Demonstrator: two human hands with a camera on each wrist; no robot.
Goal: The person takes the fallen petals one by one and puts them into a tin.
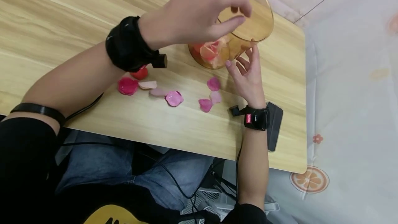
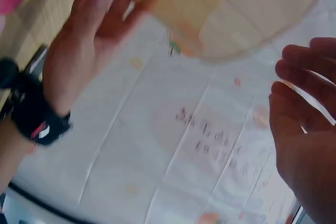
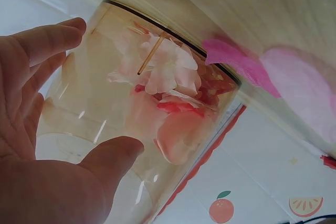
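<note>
An amber glass vase (image 1: 248, 30) stands on the wooden table (image 1: 62, 16), with pink and red petals (image 1: 209, 53) in its bottom. My left hand (image 1: 242, 15) hovers over the vase's mouth, fingers loosely bent and holding nothing. My right hand (image 1: 244, 59) rests open against the vase's near side. In the right wrist view the thumb and fingers of that hand (image 3: 100, 87) spread around the glass (image 3: 131, 129), and the petals (image 3: 173, 72) show through it. The left wrist view shows the right hand (image 2: 100, 19), the vase (image 2: 236, 9) and my left hand (image 2: 304, 93), whose fingers are empty.
Several loose pink petals (image 1: 174, 98) lie on the table in front of the vase, and a red one (image 1: 140, 74) sits under my left wrist. A dark phone (image 1: 275, 125) lies by my right wrist near the table's front edge. A patterned cloth (image 1: 351, 113) covers the area to the right.
</note>
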